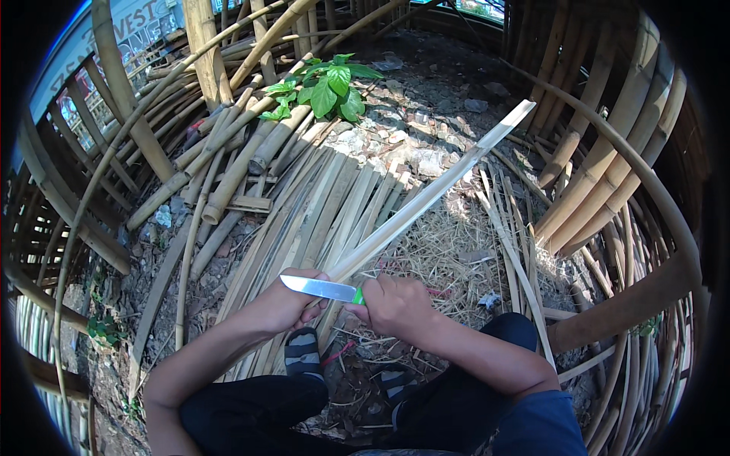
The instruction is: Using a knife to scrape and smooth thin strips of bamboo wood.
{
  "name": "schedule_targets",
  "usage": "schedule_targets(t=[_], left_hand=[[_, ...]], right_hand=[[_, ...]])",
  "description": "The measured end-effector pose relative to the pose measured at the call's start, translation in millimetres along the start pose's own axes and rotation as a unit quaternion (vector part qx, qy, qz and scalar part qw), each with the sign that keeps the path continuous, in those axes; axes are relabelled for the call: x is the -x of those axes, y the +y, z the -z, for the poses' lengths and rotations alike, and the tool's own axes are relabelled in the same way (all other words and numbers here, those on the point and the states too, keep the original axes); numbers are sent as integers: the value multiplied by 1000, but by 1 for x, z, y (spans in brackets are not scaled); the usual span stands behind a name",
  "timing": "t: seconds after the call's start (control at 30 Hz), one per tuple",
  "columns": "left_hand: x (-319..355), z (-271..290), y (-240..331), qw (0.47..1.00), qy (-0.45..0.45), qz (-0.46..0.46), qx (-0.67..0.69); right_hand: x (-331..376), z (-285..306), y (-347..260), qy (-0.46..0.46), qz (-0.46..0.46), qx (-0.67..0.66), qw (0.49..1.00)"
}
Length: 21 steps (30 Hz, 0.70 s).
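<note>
Right hand (395, 304) is closing in a fist around the green handle of the knife (319, 289); we're seeing the blade pointing left, lying roughly level, flat side up toward the camera. Left hand (287, 302) is curling around the near end of the bamboo strip (426, 199), fingers wrapped, thumb side sitting right under the blade.

Key relation: the bamboo strip is running away from both hands, up and to the right, long axis diagonal, far end (521, 112) hanging free above the rubble. The knife is crossing that axis at the near end, blade lying across the strip just where the left hand is gripping. So the blade is sitting between the two hands, touching or nearly touching the strip; we can't tell whether the edge is biting in.

Both hands are equally near the strip's end; the left one is on it, the right one only reaching it through the knife.

Pose: both forearms are coming in from the lower edge, converging in front of the knees. We're sitting low, sandalled feet (303, 351) just below the hands.

Around us: split bamboo slats (334, 205) lying fanned on the ground, whole poles (593, 167) leaning at right, a green-leaved plant (327, 87) beyond, dry shavings (449, 258) under the strip.
</note>
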<state>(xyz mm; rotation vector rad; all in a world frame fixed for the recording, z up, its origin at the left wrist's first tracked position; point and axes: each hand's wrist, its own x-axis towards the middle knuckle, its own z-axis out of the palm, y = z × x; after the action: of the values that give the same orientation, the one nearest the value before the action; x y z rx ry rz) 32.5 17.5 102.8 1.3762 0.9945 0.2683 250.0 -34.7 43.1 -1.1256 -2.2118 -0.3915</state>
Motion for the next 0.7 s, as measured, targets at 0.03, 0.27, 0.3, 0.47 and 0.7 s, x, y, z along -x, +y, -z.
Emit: schedule_targets(t=[0.03,0.27,0.3,0.47,0.7], left_hand=[[-1,0,-1,1000,-4,-10,-8],[-4,4,-7,1000,10,-7,18],[-4,3,-9,1000,6,-4,14],[1,2,-12,1000,-9,-3,13],[1,0,-16,999,-5,29,14]], right_hand=[[-1,1,3,7,-2,13,1000],[6,19,56,34,-173,128,976],[11,21,66,35,-176,133,975],[22,38,114,42,-236,190,952],[22,45,111,46,-307,179,934]])
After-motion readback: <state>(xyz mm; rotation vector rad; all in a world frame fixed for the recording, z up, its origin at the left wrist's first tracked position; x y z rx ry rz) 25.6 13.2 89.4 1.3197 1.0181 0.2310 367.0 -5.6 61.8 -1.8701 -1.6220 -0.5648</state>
